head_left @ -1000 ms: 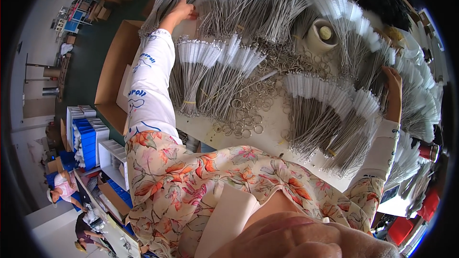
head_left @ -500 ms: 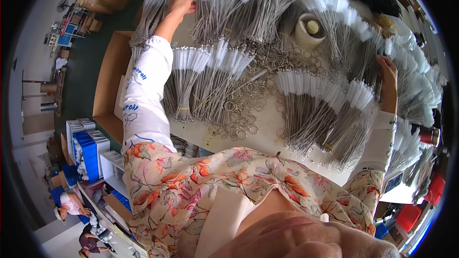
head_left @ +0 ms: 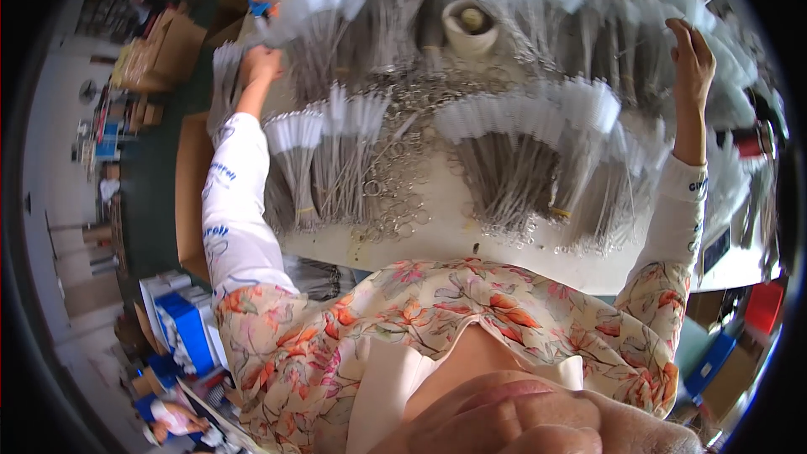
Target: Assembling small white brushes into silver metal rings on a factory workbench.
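both hands reach far across the desk (head_left: 504, 244): left hand (head_left: 261, 63) gripping a brush bundle (head_left: 225, 88), right hand (head_left: 691, 55) open on brushes (head_left: 731, 76); lifting seems next

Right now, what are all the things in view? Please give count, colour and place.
brush bundles: many, white tips with grey wire stems, fanned over the table
metal rings: many, silver, loose at the table's middle
cup: one, white, far middle
table: one, white, in front of the person
cardboard boxes: several, brown, on the floor at left
blue box: one, lower left
left hand: on bundles at far left
right hand: on bundles at far right
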`<state>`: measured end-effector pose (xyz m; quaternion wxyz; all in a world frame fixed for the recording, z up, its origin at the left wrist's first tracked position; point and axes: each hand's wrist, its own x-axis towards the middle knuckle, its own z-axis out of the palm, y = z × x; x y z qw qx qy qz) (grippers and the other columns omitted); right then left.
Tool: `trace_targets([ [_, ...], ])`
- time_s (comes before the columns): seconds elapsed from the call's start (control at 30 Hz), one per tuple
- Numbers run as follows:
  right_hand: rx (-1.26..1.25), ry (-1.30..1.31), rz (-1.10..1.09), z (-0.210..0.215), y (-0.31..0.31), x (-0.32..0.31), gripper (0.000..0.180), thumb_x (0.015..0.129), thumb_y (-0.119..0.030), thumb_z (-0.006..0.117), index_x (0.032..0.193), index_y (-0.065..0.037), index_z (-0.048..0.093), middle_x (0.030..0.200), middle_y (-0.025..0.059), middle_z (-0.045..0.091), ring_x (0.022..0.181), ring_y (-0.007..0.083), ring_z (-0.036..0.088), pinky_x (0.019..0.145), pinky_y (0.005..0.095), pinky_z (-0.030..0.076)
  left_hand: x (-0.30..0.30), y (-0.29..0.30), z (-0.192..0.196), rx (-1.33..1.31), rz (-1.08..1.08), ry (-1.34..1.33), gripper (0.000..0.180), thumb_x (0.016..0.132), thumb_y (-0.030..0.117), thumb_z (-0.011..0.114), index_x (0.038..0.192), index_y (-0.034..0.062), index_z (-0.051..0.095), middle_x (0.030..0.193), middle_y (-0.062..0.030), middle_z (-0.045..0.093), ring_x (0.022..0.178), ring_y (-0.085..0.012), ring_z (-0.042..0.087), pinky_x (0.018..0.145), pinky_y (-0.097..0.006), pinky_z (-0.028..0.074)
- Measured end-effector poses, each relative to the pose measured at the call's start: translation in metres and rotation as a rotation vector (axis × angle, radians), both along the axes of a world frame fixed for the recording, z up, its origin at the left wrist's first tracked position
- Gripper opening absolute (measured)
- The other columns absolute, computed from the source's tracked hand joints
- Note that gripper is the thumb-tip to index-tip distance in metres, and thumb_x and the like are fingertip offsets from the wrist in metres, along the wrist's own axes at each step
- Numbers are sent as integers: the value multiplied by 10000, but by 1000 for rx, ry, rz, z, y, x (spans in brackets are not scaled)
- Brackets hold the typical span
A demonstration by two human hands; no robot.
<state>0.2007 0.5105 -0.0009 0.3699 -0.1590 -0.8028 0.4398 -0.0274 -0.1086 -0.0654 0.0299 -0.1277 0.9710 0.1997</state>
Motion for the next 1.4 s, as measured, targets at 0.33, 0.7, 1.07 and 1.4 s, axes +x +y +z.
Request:
trace_targets([
  [0.33, -50, 77, 109, -36, 96, -5, 166, 792, -186, 538, 775, -51, 633, 633, 12, 558, 505, 118, 476, 448, 259, 374, 63, 164, 49, 116, -571, 350, 289, 805, 296, 584, 765, 11, 608, 670, -122, 618, 579, -266, 586, 602, -379, 483],
  [0.7, 500, -734, -260, -72, 103, -41, 321, 691, -403, 620, 937, -204, 676, 921, 79, 662, 900, 280, 621, 757, 408, 486, 80, 176, 6, -121, -516, 217, 276, 756, 317, 645, 706, 46, 628, 683, -107, 646, 688, -282, 631, 635, -367, 479],
  [1.07, -21, -115, 68, 12, 37, 13, 284, 847, -299, 530, 1028, -92, 600, 942, 95, 622, 856, 219, 613, 765, 336, 487, 100, 160, 85, 1083, -398, 81, 196, 892, 190, 543, 972, 27, 617, 695, 33, 499, 499, -27, 377, 434, -163, 311],
  [1.4, -936, 192, 906, 17, -208, 72, 190, 901, -219, 494, 982, -62, 565, 893, 78, 615, 764, 185, 615, 683, 307, 501, 256, 222, 78, 1271, -676, 168, 189, 889, 182, 553, 988, 47, 640, 695, 19, 543, 548, -31, 407, 462, -196, 333],
])
